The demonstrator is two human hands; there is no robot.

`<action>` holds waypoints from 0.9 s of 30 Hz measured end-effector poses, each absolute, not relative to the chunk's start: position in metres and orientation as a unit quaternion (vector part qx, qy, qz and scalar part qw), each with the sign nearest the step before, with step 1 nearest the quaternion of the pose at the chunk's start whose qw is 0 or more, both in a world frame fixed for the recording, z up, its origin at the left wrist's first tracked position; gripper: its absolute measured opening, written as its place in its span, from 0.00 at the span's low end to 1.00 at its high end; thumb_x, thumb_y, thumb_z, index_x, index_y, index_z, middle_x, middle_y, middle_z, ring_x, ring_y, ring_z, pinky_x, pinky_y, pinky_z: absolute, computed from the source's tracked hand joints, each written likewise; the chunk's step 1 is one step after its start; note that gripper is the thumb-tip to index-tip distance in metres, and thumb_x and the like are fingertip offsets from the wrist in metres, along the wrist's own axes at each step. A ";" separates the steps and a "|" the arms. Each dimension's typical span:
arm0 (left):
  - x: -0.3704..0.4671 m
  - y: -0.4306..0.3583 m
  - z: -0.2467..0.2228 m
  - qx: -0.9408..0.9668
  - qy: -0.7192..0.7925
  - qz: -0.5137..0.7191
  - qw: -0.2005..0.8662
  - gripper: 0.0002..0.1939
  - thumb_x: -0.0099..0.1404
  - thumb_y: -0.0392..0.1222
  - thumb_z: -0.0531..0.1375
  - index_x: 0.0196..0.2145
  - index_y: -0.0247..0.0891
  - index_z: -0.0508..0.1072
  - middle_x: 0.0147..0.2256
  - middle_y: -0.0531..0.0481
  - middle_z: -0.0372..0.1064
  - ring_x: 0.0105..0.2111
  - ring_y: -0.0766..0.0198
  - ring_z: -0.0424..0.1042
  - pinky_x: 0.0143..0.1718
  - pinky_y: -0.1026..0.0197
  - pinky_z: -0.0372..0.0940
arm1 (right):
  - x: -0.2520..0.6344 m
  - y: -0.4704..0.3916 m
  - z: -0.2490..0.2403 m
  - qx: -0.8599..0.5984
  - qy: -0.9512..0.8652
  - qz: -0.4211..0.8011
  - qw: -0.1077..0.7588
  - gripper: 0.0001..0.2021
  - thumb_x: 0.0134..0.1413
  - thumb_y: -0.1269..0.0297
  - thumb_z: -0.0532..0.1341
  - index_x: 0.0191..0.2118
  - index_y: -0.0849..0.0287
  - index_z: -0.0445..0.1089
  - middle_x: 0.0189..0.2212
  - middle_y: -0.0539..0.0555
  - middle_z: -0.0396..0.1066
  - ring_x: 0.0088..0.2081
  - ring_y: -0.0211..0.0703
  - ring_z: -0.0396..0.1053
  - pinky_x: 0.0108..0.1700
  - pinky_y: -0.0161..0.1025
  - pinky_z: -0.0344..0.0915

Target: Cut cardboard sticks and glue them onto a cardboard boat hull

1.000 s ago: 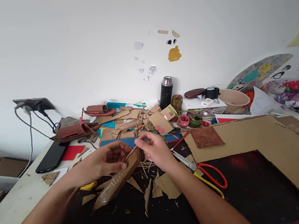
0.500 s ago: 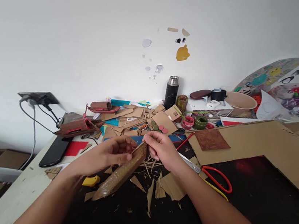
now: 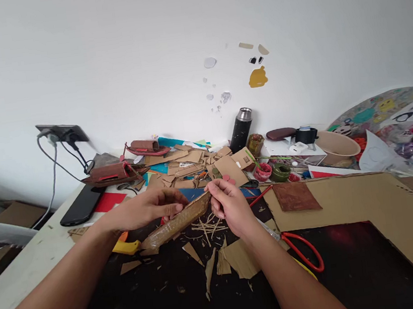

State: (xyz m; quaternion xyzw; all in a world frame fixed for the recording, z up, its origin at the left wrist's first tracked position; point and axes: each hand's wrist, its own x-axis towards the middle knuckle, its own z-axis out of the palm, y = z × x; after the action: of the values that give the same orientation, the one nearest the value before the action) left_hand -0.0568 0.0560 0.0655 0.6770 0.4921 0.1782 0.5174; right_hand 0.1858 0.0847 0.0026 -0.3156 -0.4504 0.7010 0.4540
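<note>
A long cardboard boat hull (image 3: 177,224), brown and shiny along its side, is held tilted above the dark work surface. My right hand (image 3: 228,205) pinches its raised right end between thumb and fingers. At its upper edge is my left hand (image 3: 160,205), thumb along the near side and fingers curled over the far side, partly hidden. The hull's lower left end lies by a yellow-handled tool (image 3: 126,247). Thin cardboard strips (image 3: 210,227) lie beneath and behind the hull, and torn cardboard pieces (image 3: 239,259) lie in front.
Scissors (image 3: 302,248) with red and yellow handles lie beside my right forearm. Two finished model boats (image 3: 112,173) stand at the back left near a black phone (image 3: 81,204). A black thermos (image 3: 241,129), paint jars (image 3: 262,171) and a large cardboard sheet (image 3: 334,196) are further right.
The hull's left end has risen, so it lies closer to level. Both hands still grip it, and the view has shifted slightly.
</note>
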 end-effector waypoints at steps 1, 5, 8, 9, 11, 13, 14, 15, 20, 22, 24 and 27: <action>-0.059 0.057 0.066 0.682 0.490 0.168 0.516 0.21 0.69 0.60 0.66 0.49 0.41 0.82 0.45 0.45 0.80 0.43 0.53 0.76 0.43 0.57 0.72 | 0.186 0.085 0.003 -0.318 -0.451 0.698 0.456 0.24 0.53 0.40 0.74 0.36 0.58 0.73 0.15 0.40 0.61 0.14 0.29 0.51 0.17 0.31 0.43; -0.064 0.059 0.064 0.675 0.474 0.157 0.544 0.21 0.71 0.60 0.64 0.47 0.40 0.81 0.39 0.48 0.76 0.38 0.58 0.75 0.43 0.58 0.71 | 0.186 0.086 0.003 -0.326 -0.456 0.690 0.457 0.24 0.53 0.40 0.74 0.36 0.58 0.74 0.16 0.41 0.61 0.14 0.29 0.52 0.17 0.31 0.43; -0.064 0.060 0.061 0.678 0.450 0.151 0.561 0.20 0.72 0.60 0.64 0.43 0.39 0.80 0.37 0.49 0.74 0.37 0.59 0.73 0.42 0.59 0.69 | 0.186 0.085 0.003 -0.330 -0.458 0.691 0.451 0.24 0.52 0.40 0.75 0.36 0.58 0.74 0.16 0.41 0.61 0.15 0.29 0.51 0.17 0.31 0.43; -0.064 0.060 0.060 0.680 0.444 0.149 0.564 0.19 0.72 0.59 0.65 0.42 0.39 0.80 0.37 0.50 0.74 0.37 0.60 0.73 0.42 0.59 0.69 | 0.186 0.085 0.002 -0.330 -0.458 0.692 0.450 0.24 0.52 0.40 0.75 0.36 0.58 0.74 0.16 0.41 0.61 0.15 0.29 0.51 0.17 0.31 0.43; -0.062 0.061 0.058 0.680 0.437 0.146 0.570 0.18 0.71 0.58 0.66 0.41 0.39 0.79 0.36 0.51 0.73 0.36 0.60 0.72 0.41 0.60 0.68 | 0.185 0.085 0.002 -0.330 -0.458 0.693 0.448 0.24 0.51 0.40 0.75 0.35 0.58 0.74 0.16 0.41 0.61 0.15 0.29 0.51 0.17 0.31 0.43; -0.061 0.062 0.054 0.676 0.431 0.145 0.580 0.17 0.70 0.57 0.67 0.40 0.39 0.78 0.35 0.52 0.72 0.35 0.61 0.71 0.40 0.60 0.66 | 0.186 0.085 0.002 -0.331 -0.458 0.695 0.445 0.24 0.51 0.40 0.75 0.35 0.58 0.74 0.16 0.41 0.61 0.15 0.29 0.50 0.17 0.31 0.43; -0.060 0.062 0.052 0.673 0.429 0.145 0.585 0.17 0.70 0.57 0.67 0.39 0.39 0.78 0.34 0.52 0.72 0.35 0.61 0.71 0.39 0.61 0.66 | 0.186 0.085 0.002 -0.331 -0.459 0.695 0.443 0.25 0.50 0.40 0.75 0.35 0.58 0.75 0.16 0.41 0.61 0.15 0.29 0.50 0.17 0.31 0.43; -0.059 0.063 0.051 0.671 0.428 0.147 0.588 0.17 0.69 0.57 0.68 0.39 0.39 0.78 0.33 0.52 0.72 0.34 0.62 0.70 0.38 0.61 0.65 | 0.186 0.086 0.002 -0.331 -0.460 0.696 0.442 0.25 0.50 0.40 0.75 0.35 0.59 0.75 0.16 0.41 0.61 0.15 0.29 0.50 0.17 0.31 0.43; -0.057 0.063 0.047 0.671 0.438 0.161 0.576 0.15 0.69 0.55 0.68 0.40 0.39 0.79 0.33 0.52 0.72 0.33 0.62 0.70 0.37 0.61 0.65 | 0.187 0.086 0.002 -0.333 -0.459 0.695 0.442 0.25 0.51 0.40 0.75 0.38 0.60 0.77 0.16 0.42 0.62 0.15 0.29 0.52 0.18 0.32 0.42; -0.057 0.063 0.047 0.674 0.441 0.161 0.570 0.16 0.69 0.56 0.67 0.39 0.39 0.78 0.32 0.52 0.72 0.32 0.62 0.70 0.35 0.61 0.65 | 0.187 0.087 0.003 -0.333 -0.449 0.700 0.445 0.27 0.51 0.38 0.75 0.39 0.60 0.77 0.17 0.43 0.62 0.15 0.29 0.52 0.18 0.31 0.42; -0.057 0.063 0.046 0.677 0.441 0.159 0.567 0.17 0.70 0.57 0.66 0.38 0.39 0.78 0.31 0.53 0.71 0.31 0.62 0.70 0.34 0.61 0.65 | 0.188 0.087 0.004 -0.332 -0.433 0.706 0.451 0.28 0.50 0.36 0.74 0.39 0.60 0.77 0.17 0.43 0.63 0.16 0.29 0.52 0.18 0.31 0.41; -0.058 0.064 0.044 0.675 0.438 0.160 0.572 0.18 0.70 0.58 0.67 0.39 0.39 0.77 0.32 0.53 0.70 0.31 0.62 0.70 0.34 0.61 0.66 | 0.188 0.088 0.005 -0.331 -0.420 0.711 0.457 0.30 0.50 0.34 0.74 0.40 0.60 0.78 0.18 0.43 0.63 0.16 0.29 0.51 0.18 0.32 0.41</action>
State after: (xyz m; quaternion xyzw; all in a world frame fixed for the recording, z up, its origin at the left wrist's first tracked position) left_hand -0.0583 0.0638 0.0443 0.6748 0.4375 0.1600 0.5724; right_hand 0.1885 0.0881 0.0050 -0.3307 -0.4197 0.7112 0.4568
